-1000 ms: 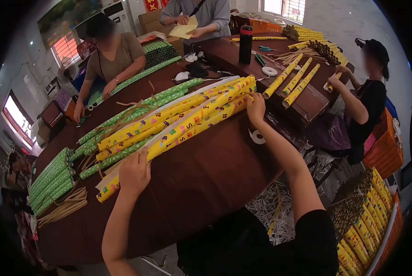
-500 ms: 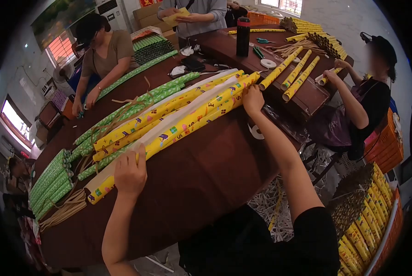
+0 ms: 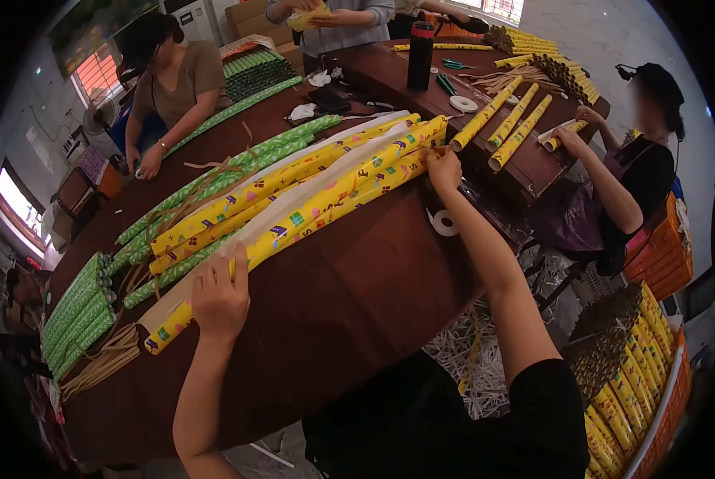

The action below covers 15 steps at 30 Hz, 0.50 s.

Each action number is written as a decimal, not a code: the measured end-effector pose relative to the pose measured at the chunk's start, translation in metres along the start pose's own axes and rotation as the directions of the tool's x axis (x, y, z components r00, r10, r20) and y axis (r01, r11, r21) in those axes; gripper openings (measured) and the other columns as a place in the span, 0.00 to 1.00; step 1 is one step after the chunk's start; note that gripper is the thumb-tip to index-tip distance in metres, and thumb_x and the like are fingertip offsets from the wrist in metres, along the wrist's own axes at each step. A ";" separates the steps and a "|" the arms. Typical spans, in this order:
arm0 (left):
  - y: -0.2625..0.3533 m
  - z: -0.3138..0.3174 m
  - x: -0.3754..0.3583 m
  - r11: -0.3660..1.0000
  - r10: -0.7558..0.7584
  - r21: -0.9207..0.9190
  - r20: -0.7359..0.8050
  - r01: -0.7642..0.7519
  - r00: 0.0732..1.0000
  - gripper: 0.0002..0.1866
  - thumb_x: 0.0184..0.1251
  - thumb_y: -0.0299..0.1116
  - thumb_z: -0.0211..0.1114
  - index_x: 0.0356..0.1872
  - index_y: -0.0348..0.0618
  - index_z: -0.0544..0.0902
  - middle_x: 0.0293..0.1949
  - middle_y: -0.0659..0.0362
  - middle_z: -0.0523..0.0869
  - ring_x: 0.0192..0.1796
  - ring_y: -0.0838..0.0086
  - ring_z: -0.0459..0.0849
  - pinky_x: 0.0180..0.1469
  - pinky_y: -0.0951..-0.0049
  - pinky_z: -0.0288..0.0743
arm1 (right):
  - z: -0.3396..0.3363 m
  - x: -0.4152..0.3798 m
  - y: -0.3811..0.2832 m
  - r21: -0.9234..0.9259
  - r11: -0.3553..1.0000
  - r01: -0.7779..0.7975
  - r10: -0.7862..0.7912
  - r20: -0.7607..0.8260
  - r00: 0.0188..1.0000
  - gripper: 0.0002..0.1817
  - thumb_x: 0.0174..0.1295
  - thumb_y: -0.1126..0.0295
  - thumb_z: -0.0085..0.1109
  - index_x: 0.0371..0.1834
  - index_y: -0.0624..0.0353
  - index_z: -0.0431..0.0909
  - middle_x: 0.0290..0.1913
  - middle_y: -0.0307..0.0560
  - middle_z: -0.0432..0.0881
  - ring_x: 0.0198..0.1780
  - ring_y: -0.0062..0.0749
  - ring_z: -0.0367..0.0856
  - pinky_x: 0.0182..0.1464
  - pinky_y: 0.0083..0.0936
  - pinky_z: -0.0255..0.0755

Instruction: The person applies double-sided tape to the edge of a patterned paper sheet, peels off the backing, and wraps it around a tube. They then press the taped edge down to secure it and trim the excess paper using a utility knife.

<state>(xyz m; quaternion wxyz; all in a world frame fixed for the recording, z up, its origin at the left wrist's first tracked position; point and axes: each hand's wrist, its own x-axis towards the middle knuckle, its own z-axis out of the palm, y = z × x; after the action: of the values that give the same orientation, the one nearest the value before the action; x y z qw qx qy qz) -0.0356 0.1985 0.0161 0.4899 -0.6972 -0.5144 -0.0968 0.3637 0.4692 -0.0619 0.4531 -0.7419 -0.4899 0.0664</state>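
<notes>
The yellow printed roll [image 3: 349, 194] looks like glossy wrapping paper, smooth and catching pale highlights, with a matt whitish edge. The green patterned rolls [image 3: 78, 307] have a softer paper sheen. The brown tabletop [image 3: 333, 295] is smooth with a dull, faintly creased sheen. Flat tan strips [image 3: 106, 359] look matt, like kraft paper, and the shredded strips [image 3: 489, 375] look like thin paper or plastic. The dark bottle [image 3: 420, 68] has a smooth body. The orange crate [image 3: 665, 255] is openwork plastic; the black sleeve [image 3: 545, 399] is matt cloth.
</notes>
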 end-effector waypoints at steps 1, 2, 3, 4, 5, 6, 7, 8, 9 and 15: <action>0.000 0.000 0.000 1.000 0.000 -0.002 0.001 0.000 1.000 0.21 0.59 0.26 0.58 0.55 0.47 0.82 0.34 0.59 0.78 0.32 0.69 0.76 0.34 0.72 0.72 | 0.001 0.000 0.002 0.061 0.996 -0.059 0.059 0.007 0.998 0.21 0.56 0.54 0.67 0.44 0.58 0.79 0.46 0.52 0.84 0.50 0.51 0.82 0.50 0.42 0.75; 0.001 0.000 0.000 1.000 -0.002 0.006 0.006 0.002 1.000 0.21 0.59 0.26 0.58 0.55 0.47 0.82 0.34 0.59 0.78 0.32 0.69 0.76 0.33 0.72 0.72 | 0.002 0.000 0.003 0.060 0.996 -0.060 0.059 0.007 0.998 0.21 0.56 0.54 0.67 0.44 0.58 0.79 0.46 0.52 0.84 0.50 0.51 0.82 0.50 0.42 0.75; 0.001 0.000 0.001 1.000 -0.003 0.014 0.009 0.003 1.000 0.21 0.59 0.26 0.58 0.55 0.47 0.82 0.34 0.59 0.78 0.32 0.69 0.76 0.33 0.72 0.71 | 0.003 0.000 0.004 0.076 0.995 -0.062 0.063 -0.002 0.998 0.21 0.56 0.54 0.67 0.44 0.59 0.79 0.46 0.52 0.84 0.50 0.51 0.82 0.50 0.42 0.75; 0.001 0.000 0.001 1.000 -0.003 0.013 0.008 0.002 1.000 0.21 0.59 0.26 0.58 0.55 0.47 0.82 0.34 0.59 0.78 0.32 0.69 0.76 0.33 0.72 0.71 | 0.004 0.000 0.005 0.092 0.994 -0.064 0.066 -0.012 0.998 0.21 0.56 0.54 0.68 0.43 0.59 0.79 0.47 0.52 0.84 0.50 0.51 0.82 0.50 0.42 0.75; 0.001 0.000 0.002 1.000 0.000 0.022 -0.001 0.000 1.000 0.21 0.59 0.26 0.58 0.55 0.48 0.82 0.34 0.59 0.78 0.32 0.69 0.77 0.33 0.73 0.71 | 0.005 0.000 0.005 0.092 0.994 -0.065 0.066 -0.014 0.998 0.21 0.56 0.54 0.68 0.43 0.59 0.79 0.47 0.52 0.84 0.50 0.51 0.82 0.50 0.42 0.75; 0.001 0.000 0.002 1.000 0.002 0.032 -0.010 -0.001 1.000 0.21 0.59 0.26 0.58 0.55 0.48 0.82 0.33 0.59 0.78 0.32 0.69 0.77 0.32 0.73 0.71 | 0.005 -0.001 0.006 0.107 0.992 -0.063 0.065 -0.016 0.998 0.21 0.56 0.53 0.68 0.43 0.59 0.79 0.47 0.52 0.84 0.50 0.51 0.82 0.50 0.41 0.75; 0.001 0.001 0.001 1.000 0.002 0.031 -0.011 -0.002 1.000 0.21 0.59 0.26 0.58 0.55 0.48 0.82 0.33 0.59 0.78 0.32 0.69 0.77 0.32 0.73 0.71 | 0.005 -0.001 0.006 0.122 0.991 -0.062 0.065 -0.019 0.998 0.21 0.56 0.53 0.68 0.43 0.59 0.79 0.47 0.52 0.84 0.50 0.50 0.82 0.50 0.41 0.75; 0.002 0.002 0.001 0.999 0.003 0.037 -0.015 -0.002 1.000 0.21 0.59 0.26 0.58 0.55 0.49 0.82 0.33 0.59 0.78 0.32 0.70 0.76 0.32 0.73 0.70 | 0.006 -0.002 0.007 0.123 0.990 -0.064 0.067 -0.019 0.998 0.21 0.56 0.53 0.68 0.43 0.59 0.79 0.47 0.52 0.84 0.50 0.50 0.82 0.50 0.41 0.75; 0.002 0.002 0.000 0.999 0.003 0.042 -0.019 -0.002 1.000 0.21 0.59 0.26 0.58 0.56 0.49 0.82 0.33 0.59 0.78 0.32 0.70 0.76 0.32 0.73 0.70 | 0.005 -0.003 0.007 0.132 0.989 -0.063 0.066 -0.020 0.998 0.21 0.56 0.54 0.68 0.43 0.58 0.79 0.47 0.52 0.84 0.50 0.50 0.82 0.50 0.41 0.74; 0.005 -0.003 0.000 0.999 0.000 0.051 -0.001 0.000 1.000 0.21 0.59 0.26 0.58 0.55 0.49 0.82 0.32 0.59 0.78 0.31 0.70 0.76 0.31 0.73 0.69 | 0.008 -0.004 0.011 0.140 0.987 -0.075 0.080 -0.031 0.996 0.19 0.57 0.56 0.67 0.44 0.57 0.80 0.48 0.50 0.83 0.50 0.49 0.81 0.50 0.40 0.74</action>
<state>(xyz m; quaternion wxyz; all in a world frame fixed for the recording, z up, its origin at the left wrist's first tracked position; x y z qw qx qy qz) -0.0307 0.1967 0.0149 0.5078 -0.6845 -0.5162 -0.0841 0.3645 0.4699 -0.0758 0.5093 -0.7281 -0.4466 0.1045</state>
